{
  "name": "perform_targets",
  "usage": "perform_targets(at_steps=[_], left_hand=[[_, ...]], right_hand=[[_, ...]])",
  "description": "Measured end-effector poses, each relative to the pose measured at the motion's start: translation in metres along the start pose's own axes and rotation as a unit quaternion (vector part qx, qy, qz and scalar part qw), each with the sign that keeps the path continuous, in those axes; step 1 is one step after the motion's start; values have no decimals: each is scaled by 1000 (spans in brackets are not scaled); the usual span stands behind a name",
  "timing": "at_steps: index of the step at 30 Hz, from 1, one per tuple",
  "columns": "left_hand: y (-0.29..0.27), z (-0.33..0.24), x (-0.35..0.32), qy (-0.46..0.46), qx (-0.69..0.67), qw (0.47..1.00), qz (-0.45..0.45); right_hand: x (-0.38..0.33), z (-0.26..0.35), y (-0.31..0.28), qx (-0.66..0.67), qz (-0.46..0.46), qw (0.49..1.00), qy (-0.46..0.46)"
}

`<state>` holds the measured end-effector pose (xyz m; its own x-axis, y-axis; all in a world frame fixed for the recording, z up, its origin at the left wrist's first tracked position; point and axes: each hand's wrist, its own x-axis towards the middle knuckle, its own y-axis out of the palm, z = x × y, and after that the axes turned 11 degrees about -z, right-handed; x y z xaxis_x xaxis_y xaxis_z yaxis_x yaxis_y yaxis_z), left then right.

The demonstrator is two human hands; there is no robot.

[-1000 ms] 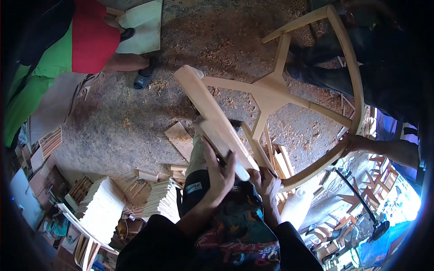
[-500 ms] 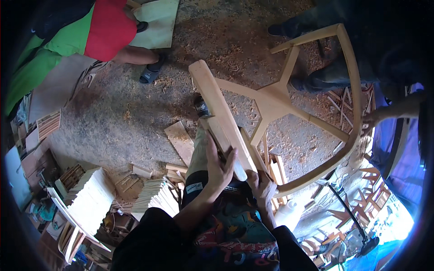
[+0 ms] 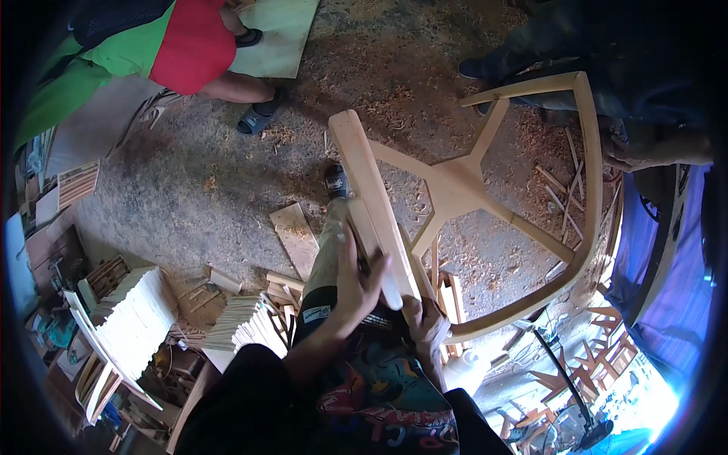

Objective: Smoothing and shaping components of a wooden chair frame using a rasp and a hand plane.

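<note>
over my lap, the long pale wooden plank (image 3: 373, 199) leans up and away from me, lower end at my knees. my left hand (image 3: 355, 282) is wrapped partly round its left edge, fingers curled on the face. my right hand (image 3: 426, 327) is closed round the bottom end. plank looks stiff, smooth, fairly light but long, so likely tippy; best held low with one hand higher up. curved wooden chair frame (image 3: 531, 220) sits just beside it on the sawdust floor (image 3: 212, 182)
</note>
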<state>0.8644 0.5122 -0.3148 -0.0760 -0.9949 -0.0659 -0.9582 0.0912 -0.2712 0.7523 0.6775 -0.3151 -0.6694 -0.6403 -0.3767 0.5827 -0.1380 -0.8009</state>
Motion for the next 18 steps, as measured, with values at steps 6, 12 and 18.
perform_targets(at_steps=[6,12,18], left_hand=[[-5,9,57,-137,-78,987,-14],[-5,11,68,-90,-60,994,-7],[2,1,-16,-130,-34,991,14]], right_hand=[[2,0,2,5,-27,999,-28],[-1,-2,2,1,-28,1000,-13],[0,-2,3,18,-4,1000,-8]])
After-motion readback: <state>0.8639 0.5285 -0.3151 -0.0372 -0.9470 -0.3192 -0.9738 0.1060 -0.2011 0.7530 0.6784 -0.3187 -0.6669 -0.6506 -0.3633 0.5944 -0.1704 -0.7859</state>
